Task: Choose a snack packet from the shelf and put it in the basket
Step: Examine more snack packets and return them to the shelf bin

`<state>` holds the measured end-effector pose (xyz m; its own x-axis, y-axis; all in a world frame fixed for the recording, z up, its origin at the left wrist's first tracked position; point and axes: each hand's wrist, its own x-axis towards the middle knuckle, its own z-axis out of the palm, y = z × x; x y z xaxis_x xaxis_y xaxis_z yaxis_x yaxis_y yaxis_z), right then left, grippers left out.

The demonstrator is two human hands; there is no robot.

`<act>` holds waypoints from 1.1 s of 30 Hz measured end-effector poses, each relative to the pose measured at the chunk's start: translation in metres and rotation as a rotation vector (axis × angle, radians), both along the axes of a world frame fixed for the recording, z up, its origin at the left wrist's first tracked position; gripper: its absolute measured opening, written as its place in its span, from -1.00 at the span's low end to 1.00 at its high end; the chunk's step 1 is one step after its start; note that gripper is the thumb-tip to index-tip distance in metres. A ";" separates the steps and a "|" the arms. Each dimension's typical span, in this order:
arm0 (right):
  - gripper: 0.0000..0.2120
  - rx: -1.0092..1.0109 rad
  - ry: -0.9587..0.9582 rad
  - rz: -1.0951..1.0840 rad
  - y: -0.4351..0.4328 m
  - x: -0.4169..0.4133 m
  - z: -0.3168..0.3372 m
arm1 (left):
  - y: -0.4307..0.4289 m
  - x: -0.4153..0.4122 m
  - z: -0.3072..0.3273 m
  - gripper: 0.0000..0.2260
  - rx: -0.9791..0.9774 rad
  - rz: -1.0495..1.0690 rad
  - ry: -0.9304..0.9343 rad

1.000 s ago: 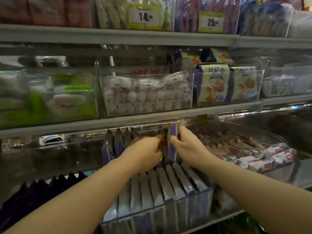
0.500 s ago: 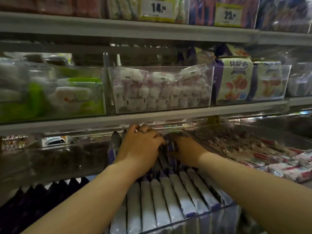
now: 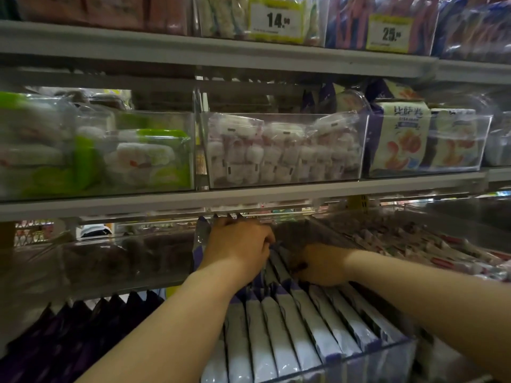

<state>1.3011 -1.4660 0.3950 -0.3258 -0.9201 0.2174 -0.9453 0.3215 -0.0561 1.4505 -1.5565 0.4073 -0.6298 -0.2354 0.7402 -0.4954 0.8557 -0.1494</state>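
Both hands are working inside the clear bin (image 3: 367,364) in the lower centre of the frame, where a row of purple-and-white snack packets (image 3: 298,335) is standing on edge. The left hand (image 3: 237,244) is lying over the tops of the rearmost packets, just under the lip of the shelf (image 3: 249,197), with its fingers curled down among them. Whether they are pinching one packet or only holding several back is not showing. The right hand (image 3: 320,264) is sitting lower and to the right of it, knuckles up and fingertips buried between packets, so its grip cannot be told either.

A second ago the two hands were meeting at one packet top, raised close to the shelf lip. Since then they have been dropping into the row and drifting apart, the right one sinking further toward the bin's right side. That is looking like sorting through the stock, not lifting out: the choice is probably still being made, and no packet is clearing the bin yet.

The basket is not appearing anywhere in view. Red-and-white wrapped bars (image 3: 442,244) are filling the neighbouring bin at right, and dark packets (image 3: 83,335) are lining up at lower left.
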 end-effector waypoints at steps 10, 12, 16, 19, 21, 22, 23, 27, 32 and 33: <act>-0.84 -0.271 -0.348 -0.077 0.006 -0.015 0.021 | 0.008 -0.008 -0.002 -0.73 -0.283 0.085 -0.211; -0.76 -0.309 -0.307 -0.094 0.004 -0.016 0.019 | 0.016 -0.017 -0.011 -0.68 -0.447 0.027 -0.310; -0.64 -0.299 -0.277 -0.088 0.006 -0.021 0.018 | 0.015 -0.027 -0.019 -0.56 -0.465 -0.053 -0.438; -0.66 -0.183 -0.061 -0.058 0.003 -0.023 0.023 | 0.009 -0.025 -0.019 -0.51 -0.468 -0.040 -0.468; -0.71 -0.123 0.174 -0.062 0.006 -0.019 0.033 | 0.009 -0.025 -0.021 -0.51 -0.459 -0.018 -0.488; -0.74 -0.093 0.297 -0.064 0.010 -0.018 0.036 | 0.009 -0.026 -0.021 -0.51 -0.451 -0.007 -0.495; -0.75 -0.050 0.384 -0.074 0.015 -0.018 0.039 | 0.009 -0.026 -0.022 -0.51 -0.443 0.001 -0.499; -0.69 0.222 0.535 -0.072 0.033 -0.018 0.035 | 0.010 -0.024 -0.019 -0.48 -0.459 -0.006 -0.494; -0.64 0.354 0.503 -0.020 0.021 -0.014 0.028 | 0.011 -0.022 -0.020 -0.48 -0.472 0.017 -0.507; -0.63 0.386 0.511 -0.026 0.018 -0.013 0.028 | 0.011 -0.021 -0.020 -0.48 -0.468 0.018 -0.508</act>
<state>1.2882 -1.4480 0.4227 -0.2922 -0.9563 0.0063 -0.8135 0.2521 0.5240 1.4290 -1.5460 0.3869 -0.9244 0.0236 0.3807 -0.2796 0.6369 -0.7184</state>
